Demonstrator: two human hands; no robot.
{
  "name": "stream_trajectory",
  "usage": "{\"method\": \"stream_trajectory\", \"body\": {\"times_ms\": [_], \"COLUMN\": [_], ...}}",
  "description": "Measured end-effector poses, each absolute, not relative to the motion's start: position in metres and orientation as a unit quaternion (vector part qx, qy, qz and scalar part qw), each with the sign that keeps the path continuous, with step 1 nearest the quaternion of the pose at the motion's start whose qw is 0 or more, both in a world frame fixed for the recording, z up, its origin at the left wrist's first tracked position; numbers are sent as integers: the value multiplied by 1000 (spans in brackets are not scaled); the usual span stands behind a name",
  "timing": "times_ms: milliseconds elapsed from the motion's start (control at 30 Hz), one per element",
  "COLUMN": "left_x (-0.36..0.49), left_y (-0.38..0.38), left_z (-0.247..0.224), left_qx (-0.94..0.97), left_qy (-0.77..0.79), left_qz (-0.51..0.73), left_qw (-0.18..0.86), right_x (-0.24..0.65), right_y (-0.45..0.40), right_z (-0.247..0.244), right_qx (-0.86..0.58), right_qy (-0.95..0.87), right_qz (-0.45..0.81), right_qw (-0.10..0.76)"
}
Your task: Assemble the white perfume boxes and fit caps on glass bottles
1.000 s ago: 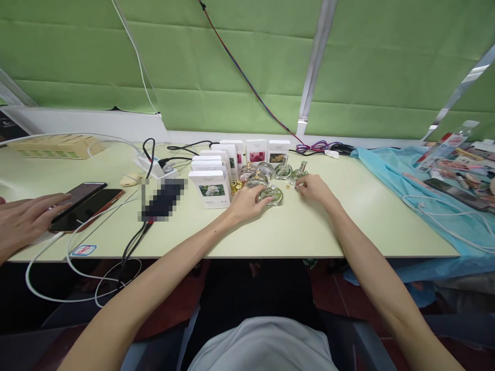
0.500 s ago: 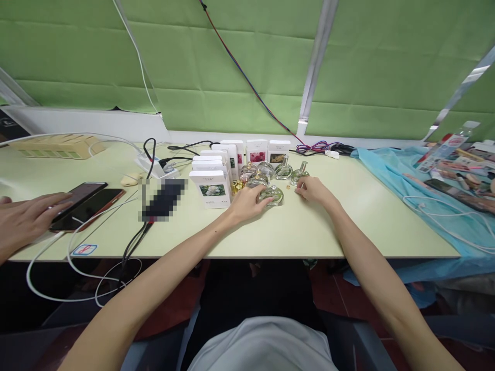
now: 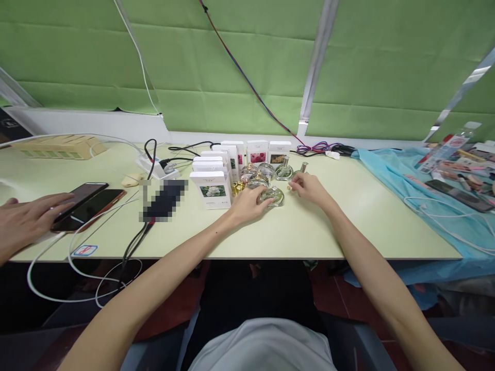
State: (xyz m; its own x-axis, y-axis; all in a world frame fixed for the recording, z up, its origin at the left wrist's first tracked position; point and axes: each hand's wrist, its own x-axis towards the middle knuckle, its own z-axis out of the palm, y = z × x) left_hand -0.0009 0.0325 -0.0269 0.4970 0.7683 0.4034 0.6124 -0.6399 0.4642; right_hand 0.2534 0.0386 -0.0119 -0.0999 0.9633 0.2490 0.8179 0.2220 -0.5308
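My left hand (image 3: pixel 246 205) is closed round the near side of a round clear glass perfume bottle (image 3: pixel 277 197) that lies on the table. Just right of it, the fingertips of my right hand (image 3: pixel 308 187) pinch at a tiny gold-coloured piece (image 3: pixel 289 188) on the tabletop. Behind my right hand, another perfume bottle (image 3: pixel 304 167) is partly hidden. A further round bottle (image 3: pixel 284 171) stands to its left, and several more glass bottles (image 3: pixel 258 179) with gold parts crowd behind my left hand.
White boxes with flower pictures (image 3: pixel 213 190) stand left of and behind the bottles. At the left, another person's hand (image 3: pixel 27 219) rests on phones (image 3: pixel 91 210) among white cables. A power strip (image 3: pixel 154 167) lies behind. Blue cloth (image 3: pixel 390 175) covers the right side, under cosmetics.
My right hand has shifted left from beside the rear right bottle to the tiny gold-coloured piece. My left hand stays at its bottle.
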Motion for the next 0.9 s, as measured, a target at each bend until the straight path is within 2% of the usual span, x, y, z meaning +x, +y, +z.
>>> {"method": "stream_trajectory", "body": {"times_ms": [100, 233, 567, 900], "left_x": [0, 0, 1, 1], "left_y": [32, 31, 30, 29], "left_z": [-27, -26, -25, -23], "left_qx": [854, 854, 857, 856], "left_qy": [405, 406, 408, 411], "left_qz": [296, 291, 282, 279], "left_qw": [138, 145, 141, 144], "right_x": [238, 218, 205, 203], "right_y": [34, 29, 21, 18], "right_z": [-10, -13, -13, -12], "right_qx": [-512, -441, -387, -387], "right_qy": [-728, -728, -753, -758], "right_qz": [163, 150, 81, 103], "right_qw": [425, 502, 527, 515]}}
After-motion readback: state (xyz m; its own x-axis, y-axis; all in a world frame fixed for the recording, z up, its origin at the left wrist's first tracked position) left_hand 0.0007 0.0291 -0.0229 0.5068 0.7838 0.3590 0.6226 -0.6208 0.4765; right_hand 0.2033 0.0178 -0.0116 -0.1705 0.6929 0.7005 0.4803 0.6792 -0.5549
